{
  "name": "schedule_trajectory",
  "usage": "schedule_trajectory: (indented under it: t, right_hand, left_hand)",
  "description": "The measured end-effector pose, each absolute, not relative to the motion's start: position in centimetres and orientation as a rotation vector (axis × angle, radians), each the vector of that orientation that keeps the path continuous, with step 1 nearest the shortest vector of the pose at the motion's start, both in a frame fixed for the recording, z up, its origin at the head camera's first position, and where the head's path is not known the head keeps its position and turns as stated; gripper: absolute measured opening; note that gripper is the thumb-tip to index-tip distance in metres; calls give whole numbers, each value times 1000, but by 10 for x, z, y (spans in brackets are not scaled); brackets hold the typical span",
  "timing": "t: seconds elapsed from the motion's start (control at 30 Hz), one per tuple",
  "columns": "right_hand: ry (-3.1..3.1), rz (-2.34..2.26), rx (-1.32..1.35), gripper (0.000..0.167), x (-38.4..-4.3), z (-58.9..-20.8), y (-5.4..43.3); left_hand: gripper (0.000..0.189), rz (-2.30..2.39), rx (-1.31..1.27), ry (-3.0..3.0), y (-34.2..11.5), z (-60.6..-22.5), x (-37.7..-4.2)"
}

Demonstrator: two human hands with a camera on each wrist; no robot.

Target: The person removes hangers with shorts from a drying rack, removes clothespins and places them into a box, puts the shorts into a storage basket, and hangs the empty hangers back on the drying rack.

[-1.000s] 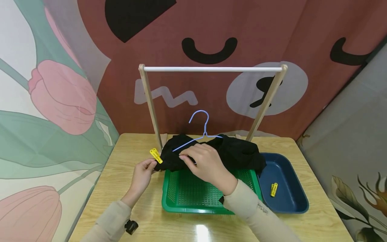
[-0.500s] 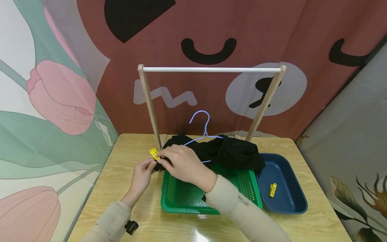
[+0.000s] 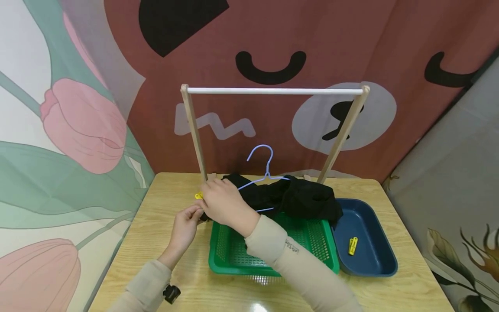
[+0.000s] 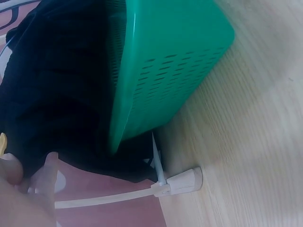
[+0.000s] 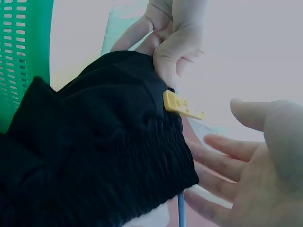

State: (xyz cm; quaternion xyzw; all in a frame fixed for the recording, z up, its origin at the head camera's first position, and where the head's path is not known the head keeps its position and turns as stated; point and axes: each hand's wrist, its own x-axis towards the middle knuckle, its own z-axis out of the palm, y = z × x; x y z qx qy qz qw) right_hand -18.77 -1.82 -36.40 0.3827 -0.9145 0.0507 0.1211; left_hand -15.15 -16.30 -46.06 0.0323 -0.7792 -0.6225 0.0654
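Observation:
A black garment (image 3: 312,197) with a gathered elastic waistband (image 5: 156,161) lies bunched over the back of the green basket. A blue wire hanger (image 3: 268,162) runs into it, hook upward. One yellow clothespin (image 5: 182,105) is clipped at the end of the waistband, seen in the right wrist view. My left hand (image 3: 184,229) pinches the cloth beside that clothespin between thumb and fingers. My right hand (image 3: 226,203) is by the same corner; in the right wrist view its thumb and fingers (image 5: 222,165) are spread, a gap away from the clothespin.
The green perforated basket (image 3: 257,271) stands on the wooden table (image 3: 187,286). To its right is a dark blue tray (image 3: 383,247) with another yellow clothespin (image 3: 353,245). Behind rises a wooden rack with a white bar (image 3: 273,91).
My right hand has moved left across the garment to the clothespin at my left hand, covering much of that clothespin in the head view. The left hand stays on the cloth.

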Motion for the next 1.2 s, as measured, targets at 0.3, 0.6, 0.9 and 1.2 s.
schedule_trajectory:
  t: [0.3,0.6,0.9,1.2]
  right_hand:
    - [-2783,163,984,41,-187,-372,-38]
    - [-2767,300,957,15,-185,-376,-43]
    - [-2745,460,1020,17,-181,-377,-42]
    - [-2634,641,1029,11,-180,-381,-37]
  left_hand:
    - [25,-1837,57,-2365,-164,-461,-148]
    - [26,-1860,48,-2343,-163,-465,-146]
    - [30,-1846,100,-2346,-163,-463,-145]
    - [30,-1834,104,-2363,-164,-463,-146]
